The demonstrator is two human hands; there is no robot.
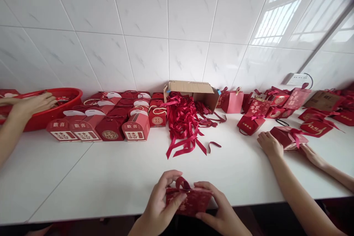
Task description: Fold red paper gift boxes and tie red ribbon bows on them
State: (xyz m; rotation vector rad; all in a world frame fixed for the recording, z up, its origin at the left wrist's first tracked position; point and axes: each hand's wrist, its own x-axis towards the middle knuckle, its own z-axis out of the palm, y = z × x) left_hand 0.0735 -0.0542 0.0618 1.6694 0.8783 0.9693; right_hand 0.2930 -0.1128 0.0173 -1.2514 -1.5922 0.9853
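At the near edge of the white table point(116, 177), I hold a small red gift box point(190, 200) with gold print in both hands. My left hand point(160, 201) grips its left side, thumb by the red ribbon loop on top. My right hand point(218, 206) wraps round its right side. A heap of loose red ribbons point(184, 125) lies further back in the middle.
Rows of finished red boxes point(110, 118) stand at back left beside a red basin point(55, 108), where another person's hand point(31, 105) reaches. An open cardboard carton point(193, 90) sits at the wall. At right, another person's hands point(271, 143) hold a ribboned box point(289, 136) among scattered red boxes.
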